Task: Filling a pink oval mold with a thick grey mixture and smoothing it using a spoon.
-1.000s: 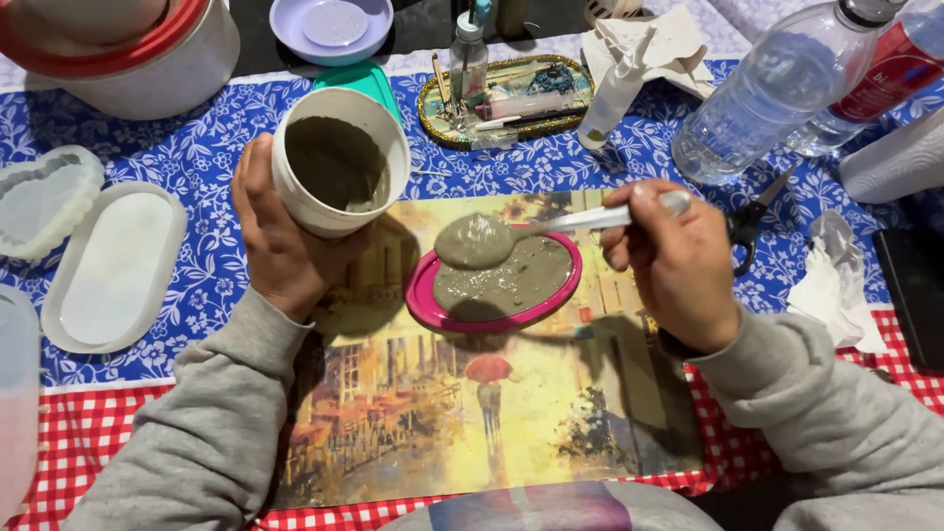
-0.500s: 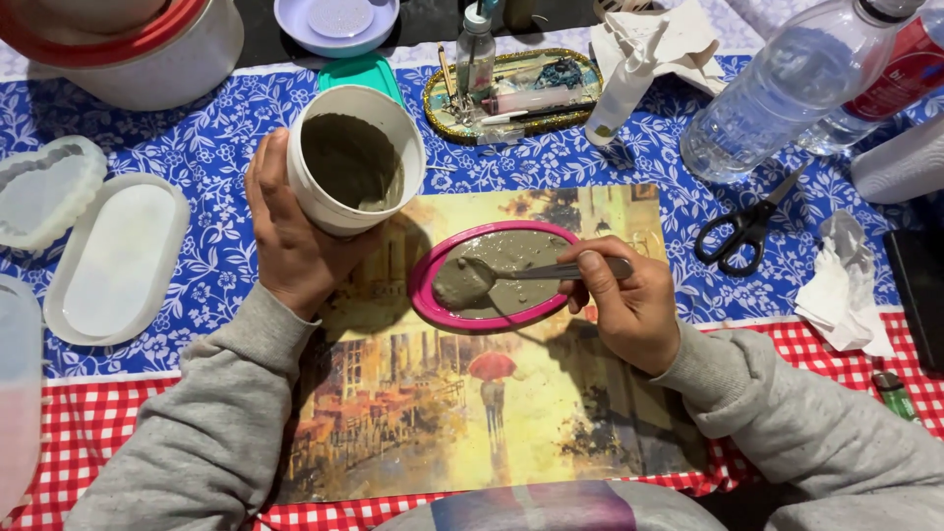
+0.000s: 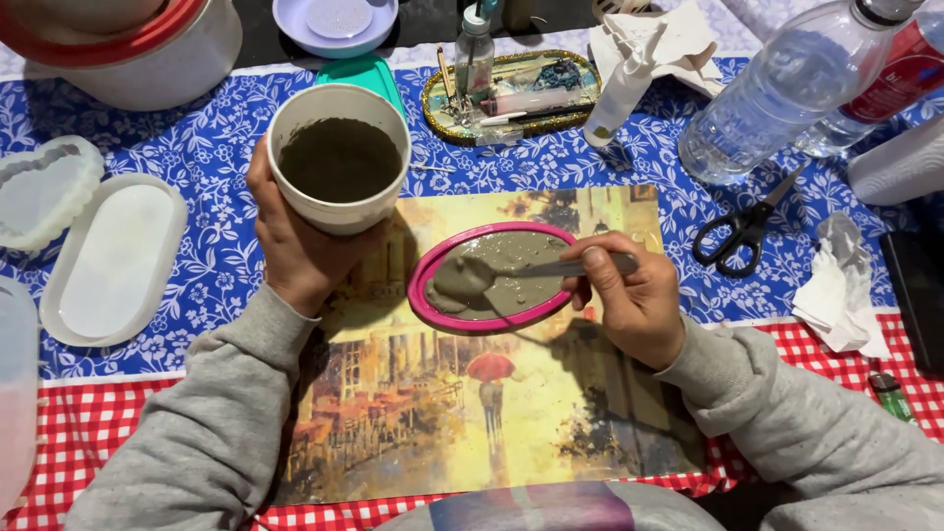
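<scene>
Grey wet paste is spread in the pink oval mould point(image 3: 430, 295) by a spoon point(image 3: 531, 270) pinched in the right hand point(image 3: 629, 300); the heavy, slippery cup point(image 3: 339, 157) is gripped by its side in the left hand point(image 3: 290, 246).

Both forearms come in from the near edge of the counter, grey sleeves down to the wrists. The left hand point(image 3: 295, 246) is raised, palm up, fingers and thumb curled wide around what it holds. The right hand point(image 3: 629, 300) sits lower, knuckles up, thumb and fingers pinched tight on a thin handle, wrist bent slightly inward.
</scene>
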